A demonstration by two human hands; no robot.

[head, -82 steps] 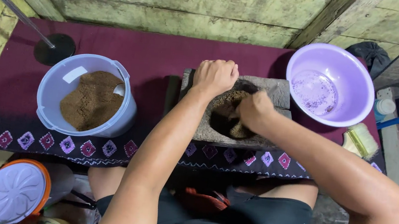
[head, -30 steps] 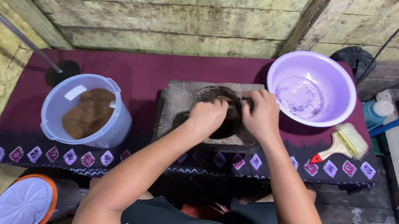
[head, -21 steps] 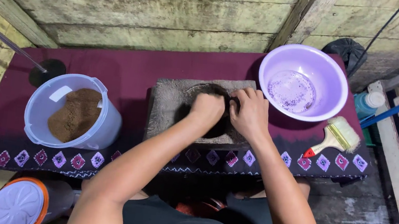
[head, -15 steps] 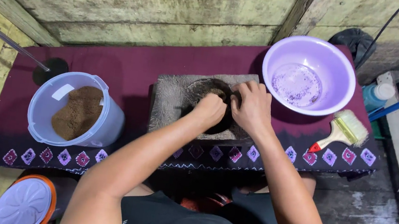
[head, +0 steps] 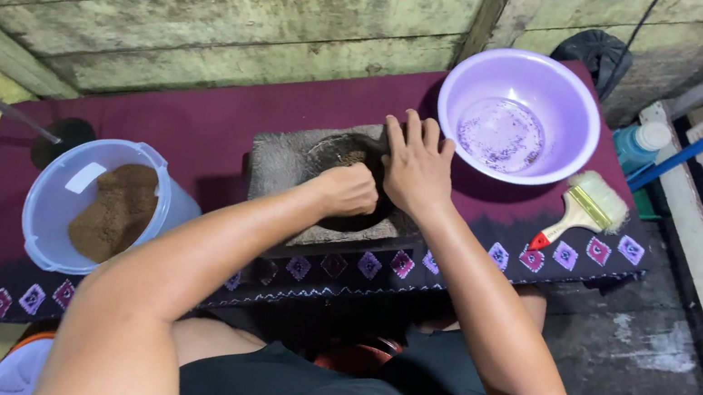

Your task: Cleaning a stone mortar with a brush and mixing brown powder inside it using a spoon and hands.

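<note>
Left grip [head: 351, 190]: clenched in the dark hollow of the stone block [head: 283, 160], contents hidden. Right grip [head: 415, 165]: released, flat on its rim. Block mid-surface [head: 197, 121], between tub [head: 62, 203] and purple basin [head: 518, 120].

Even soft daylight, sharp focus, faint shadows, slight wide-angle edge distortion

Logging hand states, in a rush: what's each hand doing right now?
Left hand: closed in a fist inside the stone mortar; contents of its grip cannot be told.
Right hand: open, fingers spread, resting on the mortar's rim.
</note>
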